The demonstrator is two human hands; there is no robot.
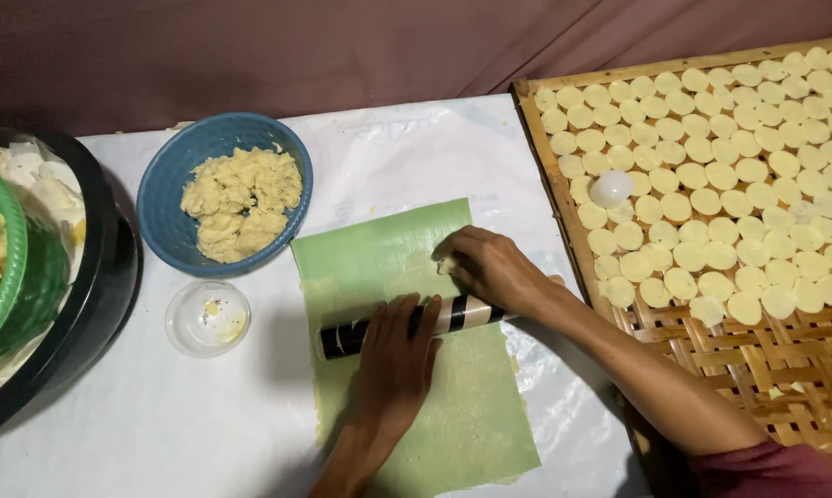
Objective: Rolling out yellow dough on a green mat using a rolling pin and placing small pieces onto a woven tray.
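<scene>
The left hand (393, 346) presses flat and unclenched on the rolling tube (407, 325), flattening dough beneath the green sheet (379, 258), while the right hand (494, 267) at two o'clock pinches a dough scrap (447, 266).

From my feed, the table (204, 433) is covered with a white plastic sheet, faintly creased and glossy where the light catches it. Behind it hangs a dull brownish-mauve cloth (342, 46) with soft diagonal folds, filling the whole top of my view like a backdrop. I can't see any floor, window or bare wall. The light comes from above, fairly even and warm, throwing soft shadows to the lower left of things on the sheet. The upper left corner (29, 83) falls off into darkness near the cloth.
</scene>
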